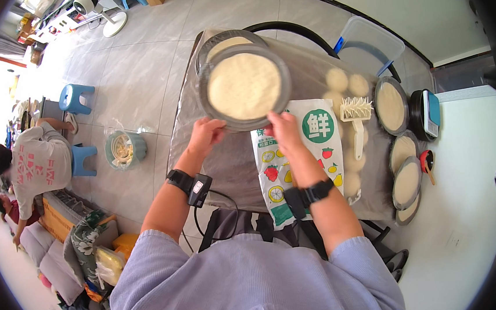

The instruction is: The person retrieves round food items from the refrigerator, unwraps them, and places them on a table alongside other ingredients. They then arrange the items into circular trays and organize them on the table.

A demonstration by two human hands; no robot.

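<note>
My left hand [208,135] and my right hand [284,126] grip the near rim of a round dark pan [286,77]. A flat disc of pale dough [244,85] lies inside it. Behind and partly under that pan, in the picture, another dark pan [205,53] with dough sits at the table's far left corner; whether the two touch I cannot tell. A printed plastic bag [274,205] lies beneath my right forearm. To its right, a cream dough docker [357,113] with a spiked roller rests over several dough balls [337,79].
More dough-filled pans [390,105] line the table's right side, near a scale [432,114] on black pans and a small red bowl [426,158]. A clear plastic container [370,40] stands beyond. Left are a lined bin [126,149], blue stools [78,98] and a seated person [39,162].
</note>
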